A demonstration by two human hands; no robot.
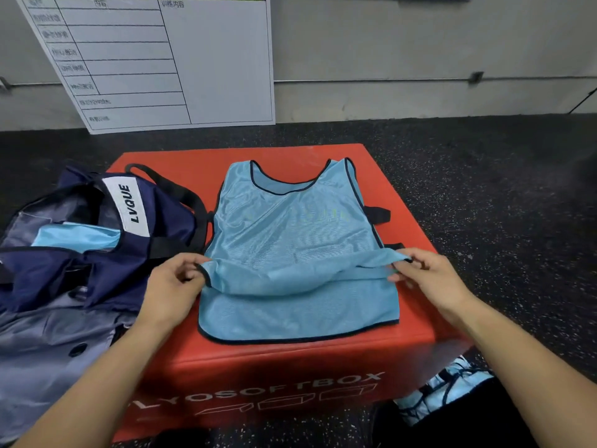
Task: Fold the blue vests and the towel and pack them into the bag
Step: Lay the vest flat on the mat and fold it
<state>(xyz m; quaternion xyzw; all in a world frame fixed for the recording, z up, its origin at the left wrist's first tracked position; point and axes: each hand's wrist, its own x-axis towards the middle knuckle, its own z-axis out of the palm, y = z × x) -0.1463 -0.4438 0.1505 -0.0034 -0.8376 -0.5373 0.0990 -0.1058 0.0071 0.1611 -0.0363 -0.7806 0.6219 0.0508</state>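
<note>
A light blue mesh vest [290, 240] lies flat on top of the red soft box [416, 227], neck hole toward the wall, its black-trimmed lower hem nearest me and just short of the box's front edge. I have its front layer lifted off the back layer: my left hand [174, 286] pinches the vest's left side edge between thumb and fingertips, and my right hand [429, 276] pinches the right side edge the same way, so each grip is clamped on the vest. The lifted layer sags in a soft fold between my hands, above the hem of the layer still lying on the box.

Red surface shows all round the vest: a wide strip behind the shoulders, a narrower one to its right where two black side straps [379, 215] stick out, and a thin band in front of the hem.

To the vest's left the navy bag [106, 253] stands open, touching the box, its black strap [181, 192] draped onto the red top beside the vest's left edge. Light blue fabric [77, 236] already lies inside the bag's mouth. More light blue cloth with dark trim [452, 383] sits on the floor below the box's right front corner. A white board [161, 59] leans on the wall behind the box.
</note>
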